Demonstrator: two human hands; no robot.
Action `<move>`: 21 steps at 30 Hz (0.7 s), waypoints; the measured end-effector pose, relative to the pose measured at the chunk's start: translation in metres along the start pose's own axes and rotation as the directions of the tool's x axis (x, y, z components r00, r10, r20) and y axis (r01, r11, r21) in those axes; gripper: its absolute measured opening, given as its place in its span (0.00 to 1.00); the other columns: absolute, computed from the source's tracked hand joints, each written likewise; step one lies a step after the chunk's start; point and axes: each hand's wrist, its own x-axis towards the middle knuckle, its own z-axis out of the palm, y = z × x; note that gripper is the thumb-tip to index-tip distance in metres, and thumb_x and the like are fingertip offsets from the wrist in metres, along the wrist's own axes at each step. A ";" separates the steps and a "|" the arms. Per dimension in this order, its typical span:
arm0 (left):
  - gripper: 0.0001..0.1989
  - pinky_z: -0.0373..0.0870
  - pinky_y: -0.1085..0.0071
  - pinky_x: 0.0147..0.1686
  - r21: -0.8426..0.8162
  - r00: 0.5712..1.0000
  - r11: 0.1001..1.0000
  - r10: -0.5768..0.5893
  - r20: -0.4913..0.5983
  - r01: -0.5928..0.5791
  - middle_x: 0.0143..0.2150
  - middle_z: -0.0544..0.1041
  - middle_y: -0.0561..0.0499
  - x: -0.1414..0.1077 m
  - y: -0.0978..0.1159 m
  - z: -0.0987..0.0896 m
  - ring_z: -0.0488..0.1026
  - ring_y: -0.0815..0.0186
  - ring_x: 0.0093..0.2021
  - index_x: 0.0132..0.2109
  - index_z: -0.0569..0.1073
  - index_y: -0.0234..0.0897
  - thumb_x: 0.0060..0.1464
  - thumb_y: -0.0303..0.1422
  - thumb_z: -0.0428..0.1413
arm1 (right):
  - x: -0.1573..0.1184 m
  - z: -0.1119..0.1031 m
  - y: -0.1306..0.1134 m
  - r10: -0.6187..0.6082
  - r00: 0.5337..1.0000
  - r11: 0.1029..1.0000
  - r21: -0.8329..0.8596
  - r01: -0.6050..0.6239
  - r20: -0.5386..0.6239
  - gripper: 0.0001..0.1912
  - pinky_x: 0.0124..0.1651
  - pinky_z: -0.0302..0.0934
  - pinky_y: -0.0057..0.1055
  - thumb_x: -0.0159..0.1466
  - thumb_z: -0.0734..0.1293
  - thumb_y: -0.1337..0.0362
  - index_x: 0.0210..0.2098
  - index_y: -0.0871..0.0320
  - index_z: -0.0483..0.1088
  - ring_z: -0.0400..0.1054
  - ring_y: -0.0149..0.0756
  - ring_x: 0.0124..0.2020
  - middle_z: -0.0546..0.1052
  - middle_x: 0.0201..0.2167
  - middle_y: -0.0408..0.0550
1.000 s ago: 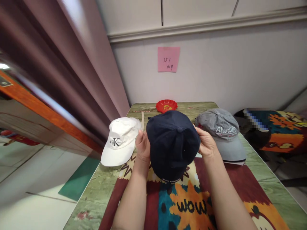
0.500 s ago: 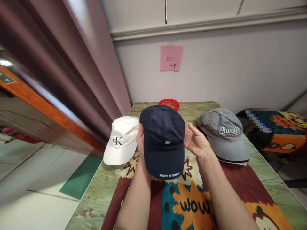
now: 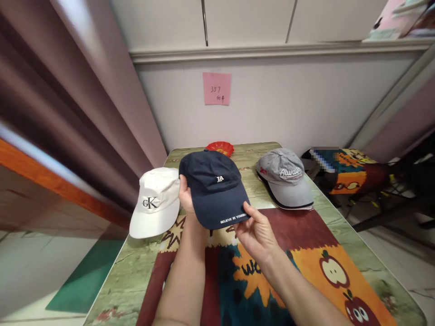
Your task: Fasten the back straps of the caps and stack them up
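Observation:
A navy baseball cap (image 3: 212,190) is held up over the table, its brim toward me and tilted to the right. It carries a small white LA emblem on the crown and white lettering along the brim edge. My left hand (image 3: 186,194) grips the crown's left side, thumb in front and fingers hidden behind. With thumb above and fingers below, my right hand (image 3: 256,231) pinches the brim's right front corner. Just left of the navy cap sits a white cap (image 3: 156,201) with black letters. To the right lies a grey cap (image 3: 285,179) lettered "Always", apparently on top of another.
A red scalloped dish (image 3: 229,148) stands at the table's far end. A colourful patterned cloth (image 3: 306,231) covers part of the wood-look table (image 3: 118,280). Behind it, a pink note (image 3: 216,88) is on the wall. A curtain (image 3: 136,90) hangs at left; a patterned stool (image 3: 353,174) is at right.
My right hand has moved from beside the crown to the front corner of the brim and closed on it. The navy cap has turned, its brim swinging right. The view has shifted right.

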 end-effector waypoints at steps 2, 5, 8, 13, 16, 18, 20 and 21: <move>0.30 0.72 0.54 0.58 0.033 0.996 0.995 -0.091 -0.007 0.091 0.54 0.81 0.44 -0.005 -0.012 -0.001 0.76 0.54 0.58 0.55 0.77 0.40 0.64 0.56 0.44 | -0.013 0.007 -0.011 -0.101 0.993 0.995 0.007 0.102 -0.064 0.14 0.51 0.75 0.27 0.58 0.74 0.73 0.42 0.54 0.76 0.79 0.35 0.48 0.84 0.43 0.44; 0.37 0.77 0.56 0.47 0.212 0.959 0.935 -0.283 -0.037 0.284 0.46 0.83 0.40 -0.027 -0.033 -0.015 0.81 0.54 0.47 0.49 0.79 0.37 0.61 0.62 0.40 | -0.015 0.014 -0.039 -0.173 0.982 0.983 -0.065 0.169 -0.070 0.15 0.51 0.76 0.30 0.58 0.73 0.73 0.44 0.55 0.75 0.80 0.36 0.46 0.84 0.43 0.45; 0.29 0.78 0.61 0.37 0.627 0.930 0.696 -0.337 -0.146 0.350 0.38 0.83 0.40 -0.061 -0.050 -0.041 0.80 0.58 0.34 0.41 0.79 0.34 0.56 0.58 0.55 | 0.002 0.021 -0.081 -0.254 0.966 0.958 -0.148 0.244 -0.050 0.16 0.50 0.77 0.30 0.58 0.71 0.75 0.44 0.55 0.74 0.80 0.34 0.42 0.84 0.41 0.44; 0.12 0.75 0.60 0.46 0.937 0.973 0.334 -0.161 0.167 -0.106 0.42 0.83 0.44 -0.104 -0.057 -0.073 0.79 0.57 0.42 0.42 0.80 0.38 0.55 0.40 0.60 | 0.033 0.041 -0.163 -0.478 0.878 0.865 -0.167 0.472 0.010 0.10 0.49 0.76 0.31 0.63 0.67 0.73 0.42 0.56 0.74 0.80 0.33 0.40 0.84 0.38 0.43; 0.10 0.74 0.61 0.47 0.933 0.967 0.299 -0.096 0.237 -0.199 0.44 0.82 0.46 -0.110 -0.057 -0.075 0.79 0.58 0.43 0.43 0.79 0.39 0.59 0.37 0.55 | 0.044 0.032 -0.199 -0.590 0.807 0.794 -0.173 0.583 0.012 0.09 0.51 0.75 0.31 0.64 0.66 0.73 0.42 0.56 0.75 0.79 0.33 0.42 0.84 0.37 0.43; 0.10 0.74 0.62 0.46 0.930 0.963 0.294 -0.088 0.254 -0.219 0.43 0.82 0.47 -0.109 -0.058 -0.074 0.79 0.59 0.42 0.41 0.79 0.39 0.59 0.37 0.55 | 0.049 0.009 -0.210 -0.605 0.795 0.783 -0.210 0.585 -0.041 0.10 0.52 0.75 0.34 0.64 0.65 0.72 0.43 0.57 0.75 0.79 0.34 0.42 0.84 0.37 0.43; 0.11 0.74 0.63 0.44 0.927 0.961 0.299 -0.086 0.261 -0.225 0.41 0.82 0.47 -0.107 -0.058 -0.074 0.78 0.60 0.40 0.40 0.79 0.39 0.59 0.38 0.55 | 0.053 -0.024 -0.211 -0.564 0.796 0.817 -0.292 0.498 -0.219 0.08 0.49 0.76 0.34 0.66 0.64 0.72 0.41 0.57 0.74 0.79 0.32 0.37 0.84 0.34 0.42; 0.11 0.74 0.64 0.43 0.925 0.962 0.306 -0.085 0.261 -0.224 0.40 0.82 0.48 -0.106 -0.058 -0.075 0.78 0.60 0.39 0.40 0.80 0.39 0.59 0.38 0.55 | 0.053 -0.042 -0.209 -0.545 0.787 0.831 -0.308 0.463 -0.288 0.09 0.46 0.76 0.33 0.66 0.63 0.73 0.39 0.57 0.74 0.79 0.31 0.33 0.83 0.31 0.42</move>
